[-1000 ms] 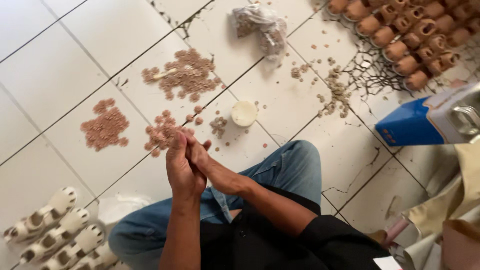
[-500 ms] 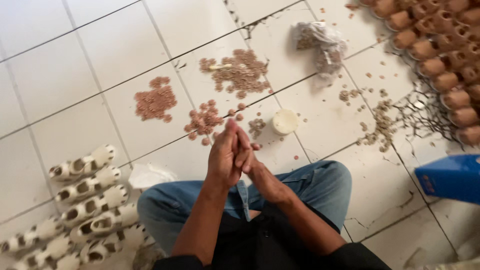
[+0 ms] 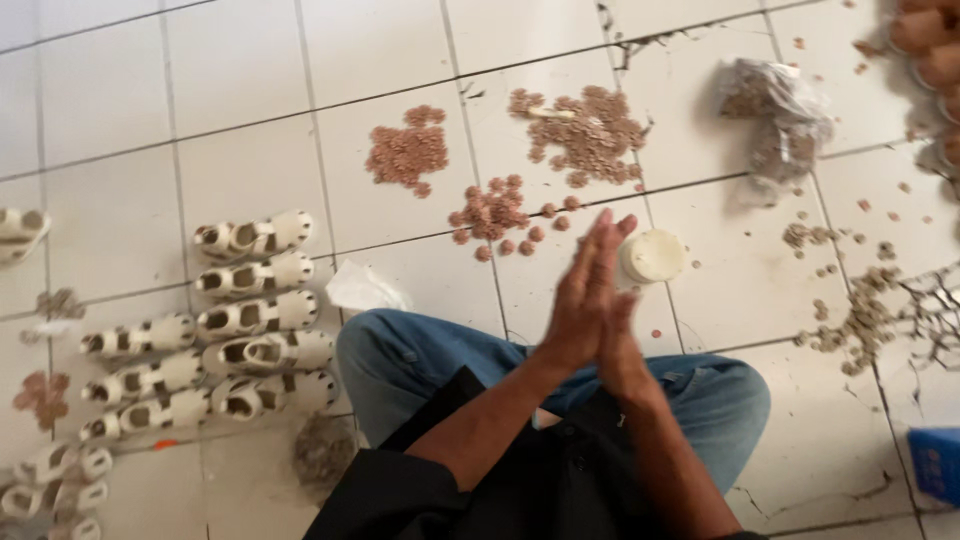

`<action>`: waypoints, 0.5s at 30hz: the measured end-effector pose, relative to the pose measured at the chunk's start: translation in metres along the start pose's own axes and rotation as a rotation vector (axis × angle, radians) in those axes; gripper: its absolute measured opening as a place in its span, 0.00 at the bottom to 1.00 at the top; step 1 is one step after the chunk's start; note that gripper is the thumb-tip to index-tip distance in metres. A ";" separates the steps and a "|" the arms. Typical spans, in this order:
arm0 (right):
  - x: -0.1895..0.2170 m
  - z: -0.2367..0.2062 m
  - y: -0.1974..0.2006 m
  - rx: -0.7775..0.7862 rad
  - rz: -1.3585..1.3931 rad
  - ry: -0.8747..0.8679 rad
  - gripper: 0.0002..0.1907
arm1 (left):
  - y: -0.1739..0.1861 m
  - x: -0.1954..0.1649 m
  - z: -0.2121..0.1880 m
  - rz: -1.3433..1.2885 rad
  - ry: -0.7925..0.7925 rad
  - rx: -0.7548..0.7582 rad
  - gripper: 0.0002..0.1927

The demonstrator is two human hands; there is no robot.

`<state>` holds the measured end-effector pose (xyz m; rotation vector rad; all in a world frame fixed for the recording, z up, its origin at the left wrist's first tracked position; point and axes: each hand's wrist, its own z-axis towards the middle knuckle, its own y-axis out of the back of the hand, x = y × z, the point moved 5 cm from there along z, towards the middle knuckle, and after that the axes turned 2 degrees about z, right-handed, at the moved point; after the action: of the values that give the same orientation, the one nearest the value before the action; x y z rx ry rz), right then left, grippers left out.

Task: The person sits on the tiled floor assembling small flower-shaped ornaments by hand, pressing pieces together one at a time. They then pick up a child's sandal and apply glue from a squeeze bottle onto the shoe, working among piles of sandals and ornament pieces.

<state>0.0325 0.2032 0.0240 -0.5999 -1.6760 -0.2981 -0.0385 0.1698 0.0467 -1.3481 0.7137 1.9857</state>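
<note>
Both my palms pressed flat together, left hand (image 3: pixel 580 300) against right hand (image 3: pixel 622 330), fingers straight, can't tell if anything's between them; nearest pile of small brown pieces (image 3: pixel 498 212) sits sorted on the tile just ahead, white sandals (image 3: pixel 240 330) rowed up left.

Left hand (image 3: pixel 580 300) and right hand (image 3: pixel 622 335) pressed palm to palm, fingers straight, held over the knees in blue jeans (image 3: pixel 420 360). Just beside the fingertips: small round cream lid (image 3: pixel 652 256) on the white tiled floor (image 3: pixel 240 90). Three piles of small brown discs (image 3: pixel 408 152) beyond it. Rows of cream sandals (image 3: pixel 250 300) well to the left; crumpled clear plastic bag (image 3: pixel 775 120) at upper right.
</note>
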 end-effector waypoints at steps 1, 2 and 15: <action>0.010 0.002 0.002 -0.022 -0.078 0.075 0.55 | -0.003 0.004 -0.008 0.040 0.020 0.001 0.40; 0.017 0.005 0.005 -0.050 -0.097 0.080 0.56 | -0.006 0.009 -0.016 0.102 0.034 0.019 0.37; 0.039 -0.004 -0.023 0.061 0.059 0.262 0.46 | -0.009 0.034 -0.012 0.144 -0.041 0.018 0.36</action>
<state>0.0197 0.1905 0.0658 -0.5389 -1.4087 -0.2698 -0.0340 0.1736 0.0103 -1.2730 0.8274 2.1075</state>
